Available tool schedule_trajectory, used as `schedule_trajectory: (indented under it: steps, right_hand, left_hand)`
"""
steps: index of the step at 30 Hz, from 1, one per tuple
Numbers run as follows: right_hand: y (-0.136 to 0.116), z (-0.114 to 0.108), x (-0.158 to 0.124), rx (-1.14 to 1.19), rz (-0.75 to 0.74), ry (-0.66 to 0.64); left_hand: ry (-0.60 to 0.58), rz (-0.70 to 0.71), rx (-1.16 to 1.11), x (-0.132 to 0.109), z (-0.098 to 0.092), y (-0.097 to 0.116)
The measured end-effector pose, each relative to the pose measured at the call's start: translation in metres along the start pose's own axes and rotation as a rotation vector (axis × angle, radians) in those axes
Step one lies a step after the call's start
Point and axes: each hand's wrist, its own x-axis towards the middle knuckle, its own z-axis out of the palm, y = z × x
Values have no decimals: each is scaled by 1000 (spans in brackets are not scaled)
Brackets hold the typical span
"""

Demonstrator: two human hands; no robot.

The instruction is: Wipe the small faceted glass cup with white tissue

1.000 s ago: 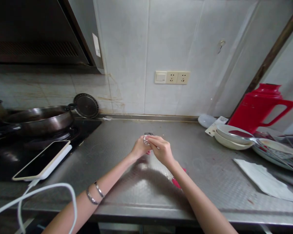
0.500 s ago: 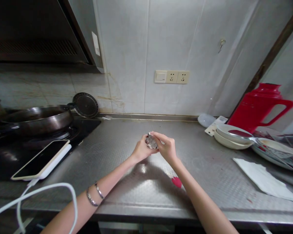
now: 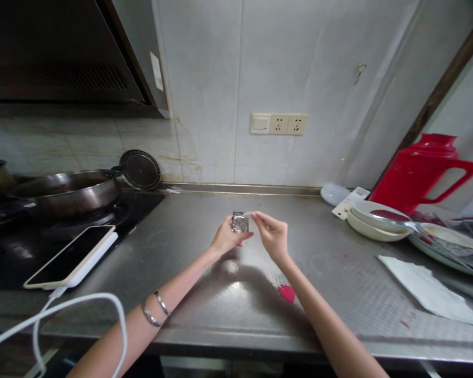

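Note:
Above the steel counter, my left hand is wrapped round a small, shiny silver packet, whose crinkled surface looks like foil. A bit of red shows just under that hand. My right hand is closed in a pinch at the packet's upper right corner. Something small and pale shows at those fingertips, too small to name. A red scrap lies on the counter beside my right forearm.
On the left, a steel pan sits on the black cooktop, near a phone with a white cable. To the right are stacked bowls, a red thermos jug, a plate and a white paper sheet.
My right hand has shifted slightly right, away from my left, and more of the packet's flat silver face shows. My left hand still holds the packet. The view has moved a little.

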Motion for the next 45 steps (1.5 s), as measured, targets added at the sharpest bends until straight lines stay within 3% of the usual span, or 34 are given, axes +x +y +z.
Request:
schedule_trajectory:
  steps: [3,7,10,14,18,23,26,31,39,41,45]
  right_hand:
    - [6,0,6,98,206,68]
    - [12,2,10,306,455,-114]
    - [9,2,9,532,602,-275]
    - [5,0,7,668,600,-404]
    - [5,-2,8,592,588,-392]
    - [3,-5,12,510,684,-328]
    - [1,-5,12,508,754,-351]
    - [-1,-1,9,494,748,-395]
    - [21,4,7,511,747,-300]
    - [25,2,8,378,653,-244]
    - [24,-4,12,26,273,-55]
  left_hand:
    - [-46,14,-20,-5,3,0]
    - [-114,87,-2,-8,5,0]
    - [-97,133,42,-6,3,-1]
    - [-51,123,76,-2,1,-5]
    - [-60,89,83,1,-2,-10]
    - [-179,250,188,2,-12,-9]
    - [-181,322,271,1,-18,-5]
    - [-212,339,326,1,-20,-5]
    - [-148,372,269,-2,-16,-1]
    - [-131,366,250,-3,-15,-1]
    - [-163,343,220,-4,-13,-4]
